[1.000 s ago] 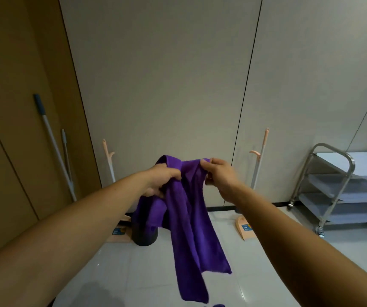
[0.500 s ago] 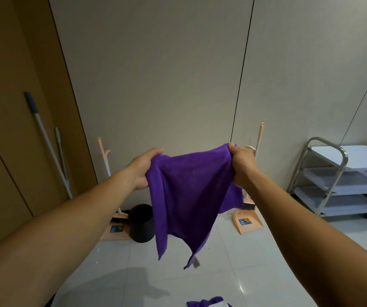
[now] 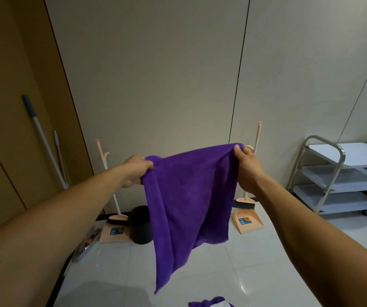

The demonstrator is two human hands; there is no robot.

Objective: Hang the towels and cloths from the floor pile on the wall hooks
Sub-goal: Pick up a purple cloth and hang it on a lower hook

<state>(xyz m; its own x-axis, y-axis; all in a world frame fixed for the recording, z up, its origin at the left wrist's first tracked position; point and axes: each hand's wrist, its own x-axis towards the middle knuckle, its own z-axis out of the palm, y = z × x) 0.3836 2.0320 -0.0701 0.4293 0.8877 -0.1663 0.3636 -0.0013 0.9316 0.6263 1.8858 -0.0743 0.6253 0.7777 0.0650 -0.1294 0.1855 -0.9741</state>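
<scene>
A purple cloth (image 3: 189,196) hangs spread out in front of me, held by its top edge. My left hand (image 3: 136,170) grips the left corner and my right hand (image 3: 248,167) grips the right corner, a bit higher. The cloth's lower end droops to a point above the floor. At the bottom edge of the view lies part of the floor pile (image 3: 211,303), purple with some white. No wall hooks show on the beige wall panels ahead.
Two peach brooms with dustpans (image 3: 247,220) lean on the wall, with a black bin (image 3: 140,224) between them. Mop poles (image 3: 45,142) lean on the brown panel at left. A steel trolley (image 3: 333,173) stands at right on the white tile floor.
My hands have drawn apart and risen, opening the bunched cloth into a flat spread. The view has tilted up slightly and the pile has come into sight below.
</scene>
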